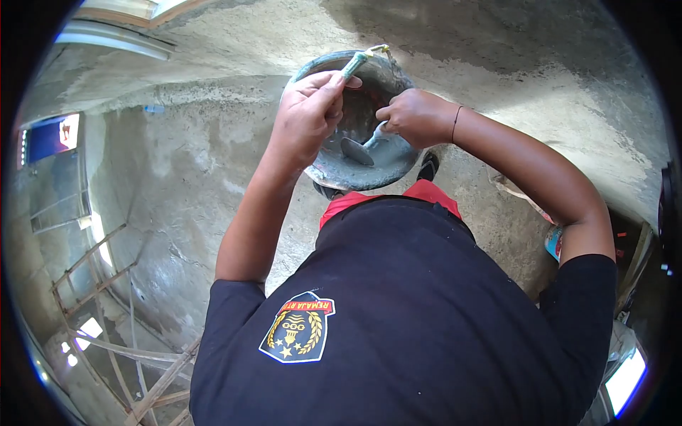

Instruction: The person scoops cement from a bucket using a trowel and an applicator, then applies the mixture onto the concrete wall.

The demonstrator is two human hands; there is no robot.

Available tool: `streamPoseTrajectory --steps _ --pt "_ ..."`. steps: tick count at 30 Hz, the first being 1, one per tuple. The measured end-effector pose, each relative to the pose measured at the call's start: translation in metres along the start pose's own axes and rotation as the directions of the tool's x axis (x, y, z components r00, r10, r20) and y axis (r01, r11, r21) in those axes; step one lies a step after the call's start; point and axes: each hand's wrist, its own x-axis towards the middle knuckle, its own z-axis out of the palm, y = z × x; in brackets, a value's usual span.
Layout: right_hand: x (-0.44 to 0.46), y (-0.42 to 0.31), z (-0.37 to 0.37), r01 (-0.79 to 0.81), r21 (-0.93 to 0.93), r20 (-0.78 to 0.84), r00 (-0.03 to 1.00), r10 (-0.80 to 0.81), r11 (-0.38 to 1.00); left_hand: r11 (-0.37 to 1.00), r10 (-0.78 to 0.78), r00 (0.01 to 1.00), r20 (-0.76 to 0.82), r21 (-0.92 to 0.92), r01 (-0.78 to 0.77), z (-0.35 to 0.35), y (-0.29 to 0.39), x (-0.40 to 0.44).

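Main risk, my read: the bucket (359, 179) tips. Left hand (307, 117) has the handle (354, 66) up at the left of the bucket mouth, off to one side, so an uneven pull there, or the right hand (420, 117) bearing down on the trowel (356, 151), could rock it. Whatever wet mix is in it would then slop over the near rim toward the shoes (429, 167), which sit just beside it. Can't tell if the bucket rests on the floor (490, 241) or hangs; if it hangs, a slipping left grip would be the worse case.

Second risk: trowel twisting in the right fingers. Blade sits well below the grip, so a knock on the wall would lever it round. Grey smears on the bucket suggest slick surfaces too.

Fingers: left ones curled round the handle, thumb along it, no visible gap; handle's upper end sticks out past them toward a bent wire-like piece at the far rim. Looks like the bail grip, joint too small to confirm. Right ones closed round the trowel's grip, knuckles up, palm side hidden.

Trowel: down inside the bucket, blade left of and below the right fingers, near the inner wall. Contact with the wall: can't tell.
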Motion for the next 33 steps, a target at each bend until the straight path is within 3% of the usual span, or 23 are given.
streamPoseTrajectory --steps 6,9,11,12,15,16,18,22,28,30,33 --pt "0.005 0.009 0.000 -0.104 0.003 -0.028 0.994 0.104 0.995 1.000 -0.025 0.997 0.074 -0.013 0.026 -0.005 -0.003 0.001" --pt "0.000 0.009 0.006 -0.208 0.125 -0.100 0.970 0.221 0.970 0.996 -0.065 0.994 0.083 -0.062 0.070 -0.008 0.004 0.000" --pt "-0.002 -0.001 0.018 -0.359 0.341 -0.289 0.840 0.460 0.869 0.977 -0.057 0.997 0.051 -0.203 0.066 -0.013 0.010 -0.001" --pt "-0.003 -0.006 0.021 -0.356 0.339 -0.291 0.840 0.457 0.871 0.981 -0.025 0.999 0.029 -0.192 0.030 -0.015 0.013 -0.001" --pt "-0.008 -0.026 0.025 -0.446 0.522 -0.339 0.673 0.657 0.727 0.975 0.025 0.999 -0.039 -0.221 -0.033 -0.026 0.023 -0.004" --pt "-0.011 -0.032 0.025 -0.446 0.518 -0.342 0.674 0.655 0.730 0.974 0.031 0.999 -0.039 -0.221 -0.039 -0.030 0.025 -0.005" --pt "-0.020 -0.041 0.028 -0.460 0.605 -0.408 0.521 0.750 0.649 0.968 0.055 0.994 -0.094 -0.240 -0.077 -0.037 0.027 -0.007" --pt "-0.049 -0.055 0.034 -0.444 0.661 -0.436 0.430 0.791 0.605 0.971 0.059 0.992 -0.115 -0.223 -0.084 -0.045 0.030 -0.006" --pt "-0.094 -0.064 0.071 -0.436 0.630 -0.480 0.431 0.764 0.643 0.966 0.013 0.990 -0.138 -0.253 -0.048 -0.043 0.021 0.002" --pt "-0.103 -0.064 0.087 -0.568 0.604 -0.361 0.430 0.827 0.559 0.968 -0.027 0.988 -0.154 -0.250 -0.013 -0.041 0.014 0.005" --pt "-0.114 -0.070 0.097 -0.558 0.586 -0.387 0.445 0.808 0.588 0.966 -0.060 0.989 -0.138 -0.258 0.023 -0.038 0.001 0.009"
